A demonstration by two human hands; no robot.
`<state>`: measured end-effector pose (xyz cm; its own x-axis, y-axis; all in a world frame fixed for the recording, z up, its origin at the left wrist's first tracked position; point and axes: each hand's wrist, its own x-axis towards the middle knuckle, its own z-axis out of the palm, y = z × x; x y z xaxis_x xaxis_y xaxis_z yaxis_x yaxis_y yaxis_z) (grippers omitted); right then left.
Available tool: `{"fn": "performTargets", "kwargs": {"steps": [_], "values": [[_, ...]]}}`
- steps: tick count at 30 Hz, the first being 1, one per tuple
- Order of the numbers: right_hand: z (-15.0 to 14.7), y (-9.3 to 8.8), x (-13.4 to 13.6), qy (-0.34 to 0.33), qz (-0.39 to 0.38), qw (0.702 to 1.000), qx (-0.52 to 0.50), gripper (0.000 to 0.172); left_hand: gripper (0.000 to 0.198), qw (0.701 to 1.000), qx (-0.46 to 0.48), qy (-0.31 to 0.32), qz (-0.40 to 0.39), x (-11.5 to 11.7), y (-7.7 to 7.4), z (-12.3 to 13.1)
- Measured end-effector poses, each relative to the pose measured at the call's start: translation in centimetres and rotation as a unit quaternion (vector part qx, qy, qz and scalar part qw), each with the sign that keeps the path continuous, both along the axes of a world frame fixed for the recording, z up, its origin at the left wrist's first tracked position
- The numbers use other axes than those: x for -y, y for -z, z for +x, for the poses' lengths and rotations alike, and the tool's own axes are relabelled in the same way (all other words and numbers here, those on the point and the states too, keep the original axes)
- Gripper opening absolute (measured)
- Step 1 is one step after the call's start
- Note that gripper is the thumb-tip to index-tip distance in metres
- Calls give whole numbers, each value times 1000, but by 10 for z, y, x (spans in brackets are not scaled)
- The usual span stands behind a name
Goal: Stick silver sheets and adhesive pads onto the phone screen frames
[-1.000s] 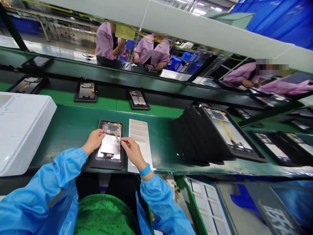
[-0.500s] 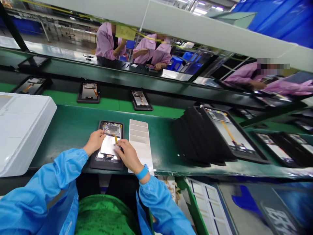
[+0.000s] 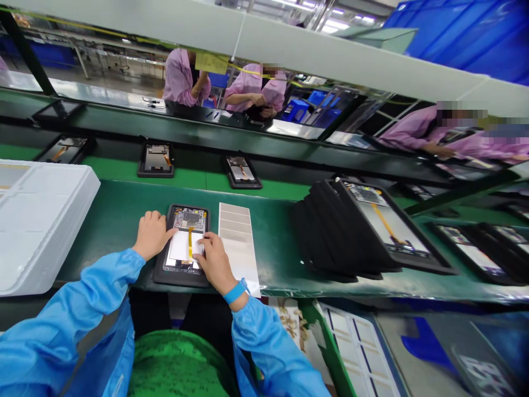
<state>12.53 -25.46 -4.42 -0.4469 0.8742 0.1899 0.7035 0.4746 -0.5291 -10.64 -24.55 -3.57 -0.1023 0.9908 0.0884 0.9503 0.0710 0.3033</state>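
Observation:
A black-framed tablet housing point(image 3: 160, 259) lies flat on the green belt, with a circuit board point(image 3: 190, 219) at its far end. A white rectangular sheet point(image 3: 181, 246) rests on its middle, and an orange flex ribbon point(image 3: 190, 243) runs across that sheet. My left hand point(image 3: 152, 236) lies on the housing's left edge, holding nothing. My right hand point(image 3: 215, 256) presses its fingertips on the sheet's right side. Beside it lies a white strip sheet point(image 3: 237, 242).
A white foam tray stack point(image 3: 37, 220) sits at the left. At the right, black housings point(image 3: 330, 231) lean in a row beside a tilted tablet point(image 3: 384, 220). More tablets ride a farther belt point(image 3: 182, 176). Pink-coated co-workers point(image 3: 256, 94) work beyond.
The white sheet, earlier held between both hands, now lies flat on the housing. The orange ribbon lies over it. My left hand has moved left onto the housing's edge.

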Motion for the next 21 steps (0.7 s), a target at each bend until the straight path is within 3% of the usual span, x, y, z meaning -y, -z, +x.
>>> {"fn": "performTargets", "kwargs": {"steps": [3, 5, 7, 10, 12, 14, 17, 21], "values": [[0, 6, 6, 63, -2, 998, -2, 46, 56, 999, 38, -29, 18, 16, 27, 1], [-1, 9, 8, 62, -20, 998, -8, 50, 58, 991, 115, -47, 48, 25, 40, 7], [0, 8, 7, 56, -31, 997, -34, 54, 59, 971, 218, -51, 80, 29, 44, 13], [14, 0, -2, 56, -41, 992, -101, 55, 68, 917, 390, -46, 72, 14, 34, 22], [35, -9, -11, 60, -37, 987, -146, 50, 72, 889, 450, -62, 54, -16, 22, 24], [62, -15, -20, 78, -15, 982, -173, 42, 70, 888, 448, -88, 54, -62, 9, 25], [103, -13, -29, 134, 26, 974, -180, 31, 64, 906, 399, -124, 68, -150, -6, 26], [132, 11, -33, 180, 34, 967, -177, 28, 48, 944, 294, -134, 71, -253, -23, 19]]}}
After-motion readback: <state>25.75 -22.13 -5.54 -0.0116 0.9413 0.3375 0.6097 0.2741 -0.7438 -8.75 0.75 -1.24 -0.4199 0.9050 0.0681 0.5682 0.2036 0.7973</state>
